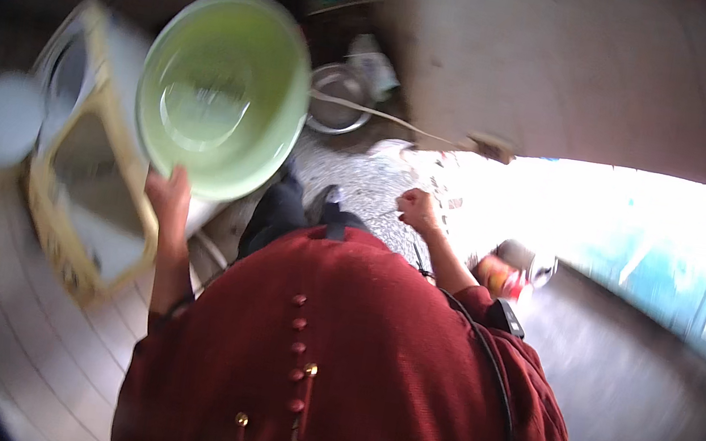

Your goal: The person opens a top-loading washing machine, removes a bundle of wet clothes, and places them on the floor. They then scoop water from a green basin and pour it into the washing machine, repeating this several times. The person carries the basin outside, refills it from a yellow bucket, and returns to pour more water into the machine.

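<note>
My left hand (168,192) grips the lower rim of a pale green plastic basin (230,68), which is held tilted in the upper left of the view; whether water lies in it I cannot tell. Just behind it stands a white and yellowed twin-tub washing machine (86,287) with openings on top. My right hand (418,210) is out to my right, low over the speckled floor, its fingers curled. What it holds, if anything, is too small to make out.
A round white lid (8,118) is at the left. A metal bowl (336,83) and a pale cord (394,121) lie ahead. A large brown panel (580,81) spans the upper right, above a bright doorway. A red-and-yellow container (501,277) stands right of my feet.
</note>
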`<act>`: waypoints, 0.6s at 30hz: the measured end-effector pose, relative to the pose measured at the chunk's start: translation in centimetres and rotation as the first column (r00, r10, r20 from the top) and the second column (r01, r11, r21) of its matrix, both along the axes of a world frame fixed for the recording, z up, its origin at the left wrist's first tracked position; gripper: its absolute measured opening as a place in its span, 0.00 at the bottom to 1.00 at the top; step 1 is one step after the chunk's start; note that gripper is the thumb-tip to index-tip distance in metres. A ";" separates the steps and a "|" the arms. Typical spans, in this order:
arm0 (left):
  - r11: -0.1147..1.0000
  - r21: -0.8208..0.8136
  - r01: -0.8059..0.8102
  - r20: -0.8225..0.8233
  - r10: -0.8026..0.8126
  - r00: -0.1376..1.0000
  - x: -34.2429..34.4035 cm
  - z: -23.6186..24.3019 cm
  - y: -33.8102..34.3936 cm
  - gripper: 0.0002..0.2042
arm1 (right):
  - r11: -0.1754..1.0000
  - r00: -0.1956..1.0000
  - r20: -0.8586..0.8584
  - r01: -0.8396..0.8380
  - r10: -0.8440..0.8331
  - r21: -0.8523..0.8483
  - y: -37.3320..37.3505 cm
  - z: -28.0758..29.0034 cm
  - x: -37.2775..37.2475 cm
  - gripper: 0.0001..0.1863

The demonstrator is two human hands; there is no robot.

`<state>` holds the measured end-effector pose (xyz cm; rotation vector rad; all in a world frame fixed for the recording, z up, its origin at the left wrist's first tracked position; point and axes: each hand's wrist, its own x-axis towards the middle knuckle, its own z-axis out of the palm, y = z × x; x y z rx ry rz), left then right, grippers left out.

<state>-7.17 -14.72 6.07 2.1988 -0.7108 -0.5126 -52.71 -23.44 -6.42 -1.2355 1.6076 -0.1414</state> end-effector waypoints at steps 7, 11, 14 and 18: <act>0.921 0.242 0.304 -0.254 -0.242 0.936 -4.1 -4.1 -7.7 0.19 | 0.877 0.860 -0.174 0.463 -0.479 -0.124 9.9 0.9 -6.2 0.14; 0.782 0.198 0.591 -0.539 -0.417 0.732 -8.1 -6.5 -12.9 0.17 | 0.604 0.598 -0.090 0.785 -0.797 -0.136 15.9 0.1 -6.5 0.13; 0.663 0.222 0.715 -0.707 -0.395 0.586 -12.4 -7.4 -15.1 0.16 | 0.483 0.481 -0.053 0.858 -0.875 -0.175 21.0 -1.8 -5.8 0.13; 0.429 0.255 0.867 -0.778 -0.441 0.447 -19.3 -7.9 -15.6 0.15 | 0.361 0.351 -0.090 0.920 -0.932 -0.152 27.5 -4.0 -5.2 0.17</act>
